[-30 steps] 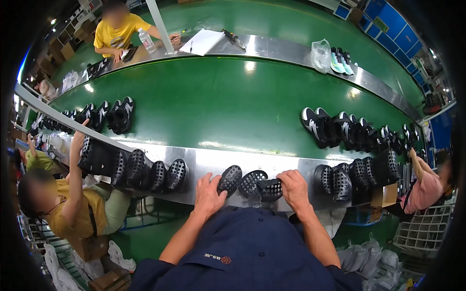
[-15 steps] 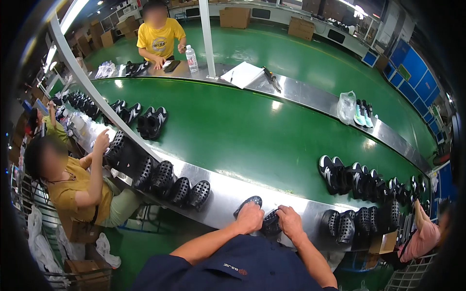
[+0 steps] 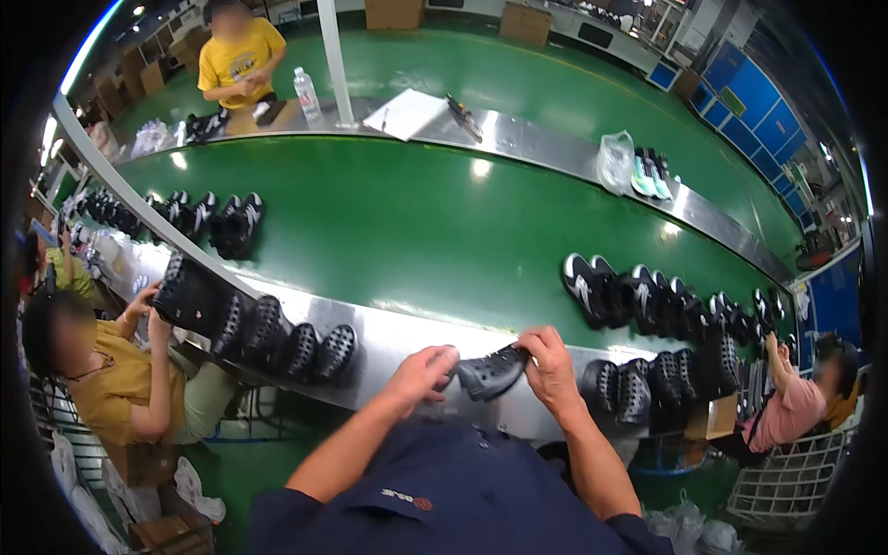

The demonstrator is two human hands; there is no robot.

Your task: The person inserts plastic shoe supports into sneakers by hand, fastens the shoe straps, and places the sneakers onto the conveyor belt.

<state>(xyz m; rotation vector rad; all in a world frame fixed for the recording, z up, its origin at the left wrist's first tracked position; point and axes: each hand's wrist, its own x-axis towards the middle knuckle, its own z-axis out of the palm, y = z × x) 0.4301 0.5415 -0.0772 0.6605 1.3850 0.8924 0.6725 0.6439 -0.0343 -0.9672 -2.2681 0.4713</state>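
Observation:
A black clog with a perforated upper is held up above the steel bench edge, its toe end pointing left. My right hand is closed around its right end. My left hand is beside the left end, fingers stretched out and somewhat apart. A small dark part shows by the left fingertips; I cannot tell whether it belongs to a second clog. More black clogs stand on the bench to the left, and a further group of clogs stands to the right.
The green conveyor belt runs beyond the steel bench, carrying black-and-white sneakers. A co-worker in a mustard shirt sits left, another in pink right. A metal post and a bottle stand across.
The clog at my right hand has been raised and turned sideways. My left hand has moved left, its fingers now extended. The view has shifted, so the surroundings sit further left and higher.

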